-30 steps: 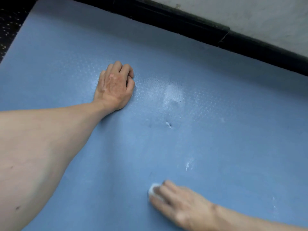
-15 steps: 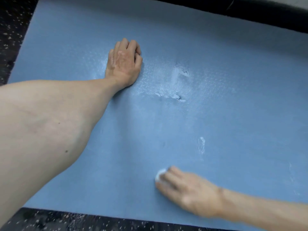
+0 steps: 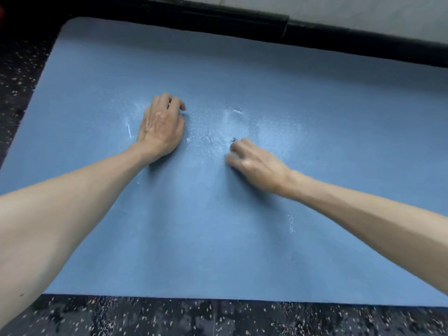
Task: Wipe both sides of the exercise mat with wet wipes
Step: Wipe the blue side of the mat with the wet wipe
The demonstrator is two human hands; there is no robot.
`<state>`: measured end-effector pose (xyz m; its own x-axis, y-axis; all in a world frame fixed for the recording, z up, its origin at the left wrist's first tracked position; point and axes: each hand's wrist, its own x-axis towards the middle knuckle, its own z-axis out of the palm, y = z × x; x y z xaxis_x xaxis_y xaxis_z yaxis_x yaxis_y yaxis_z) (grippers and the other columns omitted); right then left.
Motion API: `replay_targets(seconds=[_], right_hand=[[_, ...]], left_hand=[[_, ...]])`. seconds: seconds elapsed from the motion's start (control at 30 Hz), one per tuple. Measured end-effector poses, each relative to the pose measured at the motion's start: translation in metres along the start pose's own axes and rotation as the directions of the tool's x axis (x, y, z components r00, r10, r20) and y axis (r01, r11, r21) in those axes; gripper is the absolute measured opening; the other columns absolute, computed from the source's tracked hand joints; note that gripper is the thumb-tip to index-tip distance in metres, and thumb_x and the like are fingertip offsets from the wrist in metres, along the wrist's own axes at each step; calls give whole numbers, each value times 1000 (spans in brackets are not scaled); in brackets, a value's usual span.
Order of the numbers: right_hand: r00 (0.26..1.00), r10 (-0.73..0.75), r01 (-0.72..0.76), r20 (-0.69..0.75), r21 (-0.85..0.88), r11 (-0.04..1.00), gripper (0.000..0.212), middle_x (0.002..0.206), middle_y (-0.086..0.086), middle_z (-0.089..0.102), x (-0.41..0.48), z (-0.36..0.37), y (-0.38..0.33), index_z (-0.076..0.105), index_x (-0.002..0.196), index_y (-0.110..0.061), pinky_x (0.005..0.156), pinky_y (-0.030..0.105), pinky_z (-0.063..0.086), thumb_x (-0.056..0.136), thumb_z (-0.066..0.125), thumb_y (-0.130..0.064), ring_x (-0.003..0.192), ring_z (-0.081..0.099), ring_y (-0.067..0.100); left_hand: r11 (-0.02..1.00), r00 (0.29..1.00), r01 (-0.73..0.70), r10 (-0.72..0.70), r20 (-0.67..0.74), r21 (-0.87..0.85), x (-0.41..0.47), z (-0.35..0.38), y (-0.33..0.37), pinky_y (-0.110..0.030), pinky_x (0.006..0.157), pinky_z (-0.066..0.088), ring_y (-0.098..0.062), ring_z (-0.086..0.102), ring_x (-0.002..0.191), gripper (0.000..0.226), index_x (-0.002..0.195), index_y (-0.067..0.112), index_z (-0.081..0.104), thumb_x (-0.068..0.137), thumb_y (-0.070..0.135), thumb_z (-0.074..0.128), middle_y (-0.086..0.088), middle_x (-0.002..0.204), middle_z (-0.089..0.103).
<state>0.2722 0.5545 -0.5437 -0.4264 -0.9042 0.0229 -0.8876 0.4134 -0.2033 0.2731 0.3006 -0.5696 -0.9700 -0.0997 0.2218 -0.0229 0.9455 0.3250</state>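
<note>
Exercise mat (image 3: 242, 238) lies flat on the speckled floor (image 3: 218, 318), its far edge by the dark skirting (image 3: 218, 18). Your left hand (image 3: 161, 127) presses on it left of centre, fingers bent, gripping nothing. Your right hand (image 3: 254, 163) is blurred and curled near mid-mat; I cannot tell whether it holds a wipe. The mat is judged light, soft and floppy, so lift it by a corner or edge to turn it. No container or wipe pack is in view.

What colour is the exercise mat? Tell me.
The exercise mat is blue, with whitish smears; head view.
</note>
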Motion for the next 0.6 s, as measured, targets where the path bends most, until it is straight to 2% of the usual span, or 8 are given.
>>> replay_targets(seconds=[0.1,0.13,0.23,0.33,0.4,0.5,0.57,0.6], right_hand=[[991,129,-129,-21,-15,992,25,106,19,49,-2,0,9,56,104,4,74,44,43,98,35,-8,97,46,33],[994,111,-111,-3,1,994,25,103,21,51,-10,3,-1,58,103,5,72,47,46,96,37,-4,93,47,34],[993,-96,91,64,79,993,28,99,18,55,-60,14,-52,60,106,5,69,42,48,95,37,-6,85,49,31],[932,-279,238,231,189,953,27,111,12,55,-123,12,-106,58,113,0,70,33,47,98,35,-3,87,48,24],[894,-345,280,286,246,928,27,111,5,54,-150,13,-124,57,107,-9,65,28,46,103,30,-5,85,44,18],[879,-394,337,270,234,912,30,100,2,55,-141,12,-114,59,104,-10,58,28,47,105,29,-11,81,47,18],[896,-407,369,177,213,905,34,96,12,58,-112,16,-88,62,107,-1,66,36,51,104,30,-12,82,53,26],[924,-360,335,130,183,925,32,96,18,59,-93,15,-69,62,107,2,74,40,50,103,34,-11,85,54,31]], left_hand=[[999,999,-43,43,12,-1,-15,-4,5,-45,81,39,-37,50,95,27,105,3,59,88,13,41,-19,108,54],[999,999,-48,48,17,1,-18,-6,5,-46,81,40,-37,50,95,27,105,2,59,88,13,42,-19,108,54],[999,998,-49,49,31,13,-23,-9,2,-46,81,40,-38,51,97,21,107,2,59,90,7,48,-19,110,54],[998,998,-56,55,36,37,-21,-12,-2,-45,81,38,-39,50,99,21,109,2,59,91,5,49,-20,111,54],[998,999,-38,37,37,42,-18,-12,-3,-45,82,37,-39,50,101,21,110,2,59,92,5,48,-21,113,53],[999,999,-30,28,38,43,-14,-7,1,-47,84,37,-40,49,102,22,111,2,58,93,6,47,-21,115,53],[999,999,-32,31,40,31,-11,-2,6,-47,86,36,-39,48,104,22,112,2,58,93,7,46,-21,116,52],[999,999,-30,29,38,22,-8,0,10,-46,86,36,-38,48,105,23,112,3,58,94,7,46,-21,116,52]])
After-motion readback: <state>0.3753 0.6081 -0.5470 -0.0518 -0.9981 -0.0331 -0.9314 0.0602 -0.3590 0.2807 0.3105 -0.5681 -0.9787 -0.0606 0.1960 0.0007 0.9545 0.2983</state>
